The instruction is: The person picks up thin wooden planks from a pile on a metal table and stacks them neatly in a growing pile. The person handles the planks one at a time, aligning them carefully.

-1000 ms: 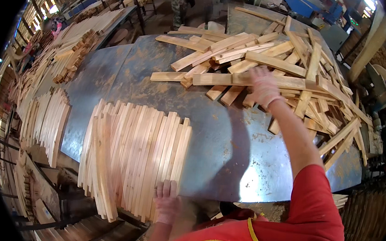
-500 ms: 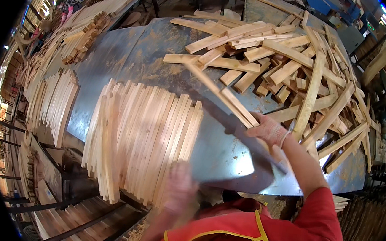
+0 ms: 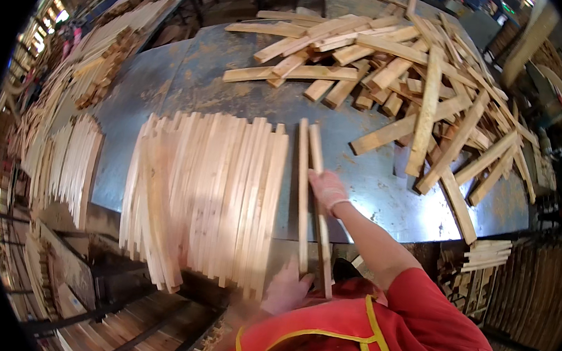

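Observation:
My right hand (image 3: 328, 192), in a pale glove, is closed around two narrow wooden strips (image 3: 302, 191) above the table's near edge. They stand nearly parallel, slightly apart, pointing away from me. My left hand (image 3: 286, 288) is at their near ends, smeared by motion; whether its fingers grip them I cannot make out. Just left of the strips lies a row of wooden strips (image 3: 226, 191), side by side, their near ends jutting past the table edge. A few strips (image 3: 154, 211) rest askew on top of the row's left part.
A jumbled heap of wooden strips (image 3: 427, 108) covers the far right of the metal table (image 3: 196, 74). Another row of strips (image 3: 78, 164) lies farther left, with stacked wood (image 3: 107, 67) beyond it. A dark metal frame (image 3: 128, 322) stands low at the left.
My right hand has drawn the two strips left and nearer, turning them from slanted to nearly straight ahead. My left hand has shifted slightly right to their near ends.

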### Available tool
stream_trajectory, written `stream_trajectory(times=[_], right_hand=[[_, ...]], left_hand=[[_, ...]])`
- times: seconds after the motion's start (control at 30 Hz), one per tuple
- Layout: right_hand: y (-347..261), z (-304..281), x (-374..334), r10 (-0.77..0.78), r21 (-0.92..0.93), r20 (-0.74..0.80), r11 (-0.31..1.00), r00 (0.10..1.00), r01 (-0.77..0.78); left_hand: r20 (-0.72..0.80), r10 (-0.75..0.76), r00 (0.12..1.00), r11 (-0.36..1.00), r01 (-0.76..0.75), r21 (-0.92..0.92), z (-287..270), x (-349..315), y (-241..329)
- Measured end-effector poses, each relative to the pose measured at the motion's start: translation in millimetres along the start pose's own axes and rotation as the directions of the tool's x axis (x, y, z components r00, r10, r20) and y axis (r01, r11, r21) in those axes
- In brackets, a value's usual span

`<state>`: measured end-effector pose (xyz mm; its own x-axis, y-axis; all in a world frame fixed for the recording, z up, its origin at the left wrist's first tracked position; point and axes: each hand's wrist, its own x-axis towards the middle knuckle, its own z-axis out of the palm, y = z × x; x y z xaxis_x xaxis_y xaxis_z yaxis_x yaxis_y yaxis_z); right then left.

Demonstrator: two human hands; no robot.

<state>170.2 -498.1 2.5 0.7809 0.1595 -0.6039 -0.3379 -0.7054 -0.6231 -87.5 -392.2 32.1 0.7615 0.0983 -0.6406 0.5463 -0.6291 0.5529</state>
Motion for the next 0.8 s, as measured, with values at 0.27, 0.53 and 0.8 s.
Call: stream_trajectory(times=[0.27, 0.53, 0.8], right_hand=[[-1, -6, 10, -0.451, 0.100, 0.087, 0.891, 0.888, 0.442], [124, -279, 113, 0.368, 0.564, -0.733, 0.799, 0.572, 0.208], [162, -210, 29, -0.161, 0.928, -0.017, 0.364, 0.987, 0.075]], left_hand=[[-0.480, 0.401, 0.780, 0.734, 0.040, 0.678, 14, 60, -30], [-0.476, 0.338, 0.812, 0.695, 0.126, 0.708, 10, 74, 7], [-0.475, 0.579, 0.663, 0.789, -0.310, 0.530, 25, 89, 128]])
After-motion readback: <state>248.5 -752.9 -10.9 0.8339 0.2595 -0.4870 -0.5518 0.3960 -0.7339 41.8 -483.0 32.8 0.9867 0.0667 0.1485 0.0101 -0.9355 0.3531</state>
